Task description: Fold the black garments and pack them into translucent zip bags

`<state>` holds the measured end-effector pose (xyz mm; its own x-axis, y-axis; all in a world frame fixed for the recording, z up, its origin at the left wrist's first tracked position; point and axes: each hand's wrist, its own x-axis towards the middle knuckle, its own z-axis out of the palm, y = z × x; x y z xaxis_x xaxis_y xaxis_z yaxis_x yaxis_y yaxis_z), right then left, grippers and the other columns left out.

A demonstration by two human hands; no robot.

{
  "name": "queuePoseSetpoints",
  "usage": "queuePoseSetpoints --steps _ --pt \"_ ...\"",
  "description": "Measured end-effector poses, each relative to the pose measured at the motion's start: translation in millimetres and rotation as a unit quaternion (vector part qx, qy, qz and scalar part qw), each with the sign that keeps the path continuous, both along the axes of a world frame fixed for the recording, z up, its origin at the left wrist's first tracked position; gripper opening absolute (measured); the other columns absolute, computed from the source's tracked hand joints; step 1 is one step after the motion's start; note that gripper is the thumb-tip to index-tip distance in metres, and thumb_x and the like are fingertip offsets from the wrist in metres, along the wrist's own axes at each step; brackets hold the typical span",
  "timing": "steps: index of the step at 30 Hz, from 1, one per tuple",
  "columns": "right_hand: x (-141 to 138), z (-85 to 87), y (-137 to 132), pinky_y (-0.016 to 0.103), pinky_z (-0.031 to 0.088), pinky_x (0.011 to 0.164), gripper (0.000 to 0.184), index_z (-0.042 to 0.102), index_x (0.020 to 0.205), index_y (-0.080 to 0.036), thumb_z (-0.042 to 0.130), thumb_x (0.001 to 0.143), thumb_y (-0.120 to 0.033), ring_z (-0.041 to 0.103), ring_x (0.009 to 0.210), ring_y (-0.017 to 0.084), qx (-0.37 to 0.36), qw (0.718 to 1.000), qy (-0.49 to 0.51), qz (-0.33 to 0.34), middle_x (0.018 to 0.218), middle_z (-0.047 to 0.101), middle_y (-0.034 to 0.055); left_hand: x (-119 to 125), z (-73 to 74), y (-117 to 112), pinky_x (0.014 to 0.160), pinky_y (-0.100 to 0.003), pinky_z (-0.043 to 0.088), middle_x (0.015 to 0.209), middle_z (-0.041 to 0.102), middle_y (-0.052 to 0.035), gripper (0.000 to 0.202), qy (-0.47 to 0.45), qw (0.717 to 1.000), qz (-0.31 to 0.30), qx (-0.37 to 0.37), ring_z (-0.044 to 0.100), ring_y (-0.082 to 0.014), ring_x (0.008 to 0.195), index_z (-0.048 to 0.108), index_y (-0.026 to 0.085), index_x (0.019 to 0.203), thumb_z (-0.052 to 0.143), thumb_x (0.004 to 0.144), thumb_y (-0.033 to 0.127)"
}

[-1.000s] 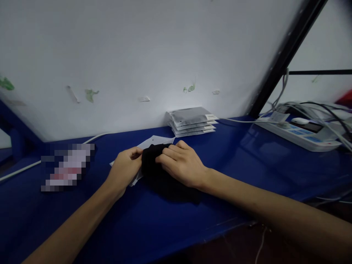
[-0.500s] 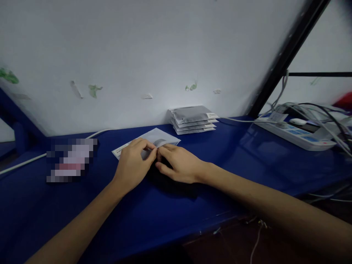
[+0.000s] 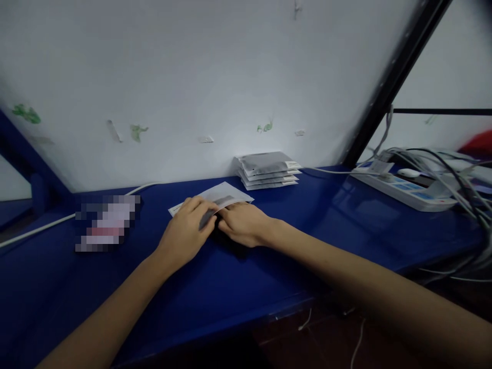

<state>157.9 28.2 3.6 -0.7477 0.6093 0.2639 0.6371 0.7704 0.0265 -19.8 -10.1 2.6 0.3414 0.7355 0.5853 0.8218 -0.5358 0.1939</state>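
A translucent white plastic bag lies on the blue table, its open edge towards me and lifted. My left hand is closed on that edge at its left side, thumb below and fingers above. My right hand reaches into the opening, its fingertips hidden under the bag's upper sheet. A black, soft-looking item trails out beneath my right hand, part of it inside the bag, and the hand appears to grip it. A dark patch shows through the sheet.
A stack of several filled grey-white bags sits against the wall behind. At left lies a phone-like object, blurred out, near a white cable. On the right are a power strip and tangled cables.
My right hand has pushed forward, carrying the black item further into the bag. Less of the black item shows on the table. My left hand keeps the bag's edge, and the opening gapes wider.
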Motion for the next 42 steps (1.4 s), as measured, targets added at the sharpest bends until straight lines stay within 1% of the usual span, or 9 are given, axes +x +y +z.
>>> queuePoseSetpoints --steps 5,13,18,21,23,27,35,39,42 --pt "-2.5 -3.6 3.4 0.041 0.046 0.085 0.034 0.062 0.109 -0.006 0.038 0.092 -0.025 0.063 0.098 0.030 0.051 0.998 -0.027 -0.036 0.110 0.067 0.0214 -6.7 1.5 -6.5 0.071 -0.036 0.048 0.090 0.065 -0.0039 0.004 0.093 0.989 0.103 -0.059 0.063 -0.0231 0.083 0.055 0.022 0.089 0.051 0.088 0.021" --pt "-15.5 -8.5 21.4 0.037 0.048 0.075 0.026 0.067 0.101 -0.014 0.044 0.090 -0.020 0.063 0.088 0.025 0.001 1.000 0.006 -0.027 0.105 0.069 0.0151 -3.2 4.4 -6.6 0.080 -0.036 0.045 0.084 0.068 -0.0018 0.012 0.071 0.997 -0.003 0.003 0.062 -0.0206 0.082 0.059 0.023 0.088 0.048 0.091 0.025" --pt "-4.2 0.6 10.2 0.036 0.048 0.079 0.028 0.064 0.102 -0.011 0.037 0.096 -0.017 0.064 0.088 0.023 -0.009 0.999 0.044 -0.022 0.103 0.069 0.0157 -6.3 2.3 -3.8 0.076 -0.035 0.043 0.081 0.066 -0.0013 0.011 0.064 0.996 0.055 0.009 0.062 -0.0211 0.079 0.061 0.024 0.088 0.050 0.089 0.024" --pt "17.3 5.4 -8.3 0.039 0.050 0.084 0.033 0.065 0.105 -0.012 0.037 0.099 -0.027 0.066 0.093 0.024 0.002 0.997 0.081 0.017 0.106 0.070 0.0154 -5.7 1.0 -3.6 0.071 -0.034 0.040 0.079 0.066 -0.0005 0.011 0.068 0.995 0.072 -0.009 0.062 -0.0209 0.076 0.061 0.024 0.088 0.051 0.090 0.023" --pt "31.7 4.7 -15.7 0.042 0.047 0.097 0.032 0.065 0.114 -0.012 0.048 0.094 -0.031 0.062 0.111 0.026 -0.006 0.992 0.078 0.101 0.118 0.068 0.0148 -4.8 -0.5 -3.5 0.070 -0.034 0.039 0.078 0.065 0.0003 0.010 0.070 0.995 0.067 -0.021 0.062 -0.0207 0.075 0.062 0.024 0.088 0.052 0.090 0.024" --pt "43.5 -5.4 -11.6 0.042 0.039 0.111 0.045 0.057 0.129 -0.009 0.055 0.086 -0.022 0.048 0.133 0.026 -0.036 0.985 0.055 0.161 0.137 0.057 0.0158 -3.5 -4.3 -2.4 0.072 -0.034 0.040 0.075 0.064 0.0014 0.010 0.065 0.996 0.043 -0.044 0.062 -0.0198 0.075 0.063 0.024 0.089 0.053 0.090 0.026" --pt "1.5 -12.1 0.0 0.040 0.050 0.091 0.027 0.062 0.111 -0.005 0.045 0.090 -0.007 0.063 0.104 0.024 -0.076 0.990 0.117 0.037 0.112 0.066 0.0191 -0.2 -3.3 -1.5 0.071 -0.031 0.046 0.074 0.066 0.0013 0.012 -0.021 0.995 0.009 -0.102 0.062 -0.0175 0.070 0.065 0.023 0.090 0.055 0.085 0.026" --pt "-12.0 -6.7 -5.9 0.035 0.050 0.088 0.021 0.066 0.098 -0.009 0.048 0.088 -0.009 0.063 0.094 0.020 -0.102 0.976 0.186 0.054 0.101 0.068 0.0132 -12.4 0.1 5.3 0.069 -0.032 0.047 0.082 0.067 -0.0016 0.021 -0.030 0.994 0.039 -0.096 0.062 -0.0188 0.072 0.068 0.023 0.097 0.051 0.085 0.025" --pt "-6.4 -0.9 -8.3 0.035 0.049 0.090 0.020 0.067 0.095 -0.014 0.050 0.087 -0.011 0.062 0.094 0.018 -0.070 0.966 0.238 0.072 0.103 0.068 0.0092 -27.6 1.9 13.6 0.073 -0.035 0.048 0.090 0.066 -0.0051 0.030 0.004 0.992 0.100 -0.074 0.063 -0.0223 0.080 0.069 0.023 0.104 0.047 0.084 0.022"
